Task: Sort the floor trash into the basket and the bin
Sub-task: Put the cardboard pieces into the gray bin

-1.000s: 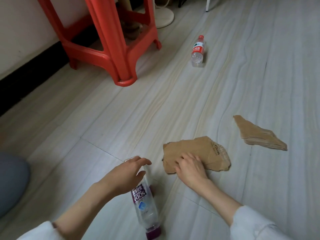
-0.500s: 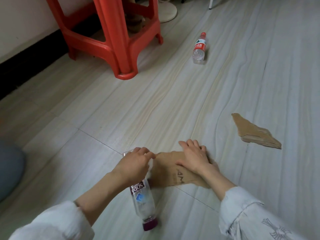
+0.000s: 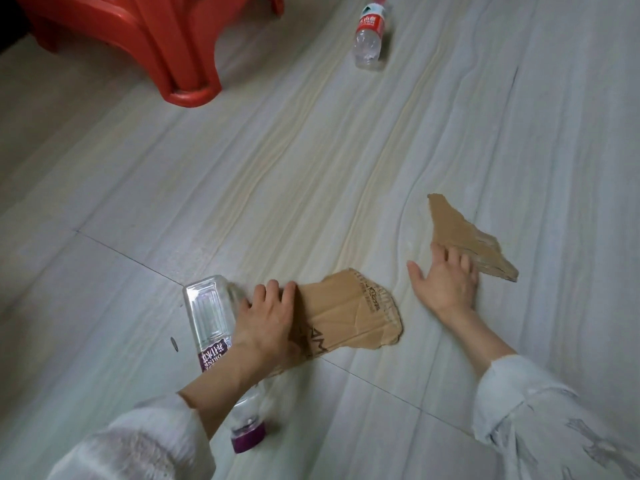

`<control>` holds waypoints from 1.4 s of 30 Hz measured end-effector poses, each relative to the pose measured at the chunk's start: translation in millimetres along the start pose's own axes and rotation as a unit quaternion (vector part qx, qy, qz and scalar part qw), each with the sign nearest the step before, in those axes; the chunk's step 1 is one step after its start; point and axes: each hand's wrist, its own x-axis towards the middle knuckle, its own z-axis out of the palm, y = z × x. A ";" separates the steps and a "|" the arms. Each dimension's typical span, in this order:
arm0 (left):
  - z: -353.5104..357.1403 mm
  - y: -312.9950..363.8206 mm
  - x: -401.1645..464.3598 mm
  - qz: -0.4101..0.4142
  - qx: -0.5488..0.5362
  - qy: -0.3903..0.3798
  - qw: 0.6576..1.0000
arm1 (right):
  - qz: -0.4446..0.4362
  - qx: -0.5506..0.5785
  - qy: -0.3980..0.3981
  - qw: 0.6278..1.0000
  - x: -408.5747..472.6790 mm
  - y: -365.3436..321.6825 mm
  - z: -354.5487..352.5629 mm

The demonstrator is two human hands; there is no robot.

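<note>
Pale wood-grain floor [image 3: 311, 168], seen from the head view. 4 pieces of trash are seen on it; neither the basket nor the bin is in view.

The left hand [image 3: 268, 315] is laid on the near end of the large torn brown cardboard sheet with black print [image 3: 353, 315], fingers curled over its far edge – a hold is judged to be forming, though no lift off the floor can be told. Just beside that hand, touching it, the clear square-sided plastic bottle with purple label and purple cap [image 3: 211, 317] is lying on its side, cap toward the person.

The right hand [image 3: 446, 282] is spread wide, fingers straight, fingertips set on the near edge of the small triangular brown cardboard scrap [image 3: 464, 237]; nothing is gripped by it yet.

Well apart, toward the top, a clear plastic bottle with a red label [image 3: 369, 36] is lying untouched, near the leg of a red plastic stool [image 3: 173, 39].

Progress – judged early. Nothing shown has been sorted; both cardboard pieces are only being gathered, and both bottles are left. Carrying to the basket and bin is still to be done for all 4.
</note>
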 end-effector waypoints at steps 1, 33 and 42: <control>-1.8 1.9 0.9 -0.018 -0.005 -0.011 1.000 | -0.023 0.011 0.016 1.000 -6.4 -4.6 2.4; -125.7 -229.4 -173.5 0.000 -0.200 0.288 0.936 | -0.091 0.091 0.027 0.991 -152.1 -183.0 -44.9; -200.6 -320.1 -276.6 -0.122 -0.321 0.471 0.812 | -0.183 0.369 0.040 0.911 -176.3 -336.2 -185.4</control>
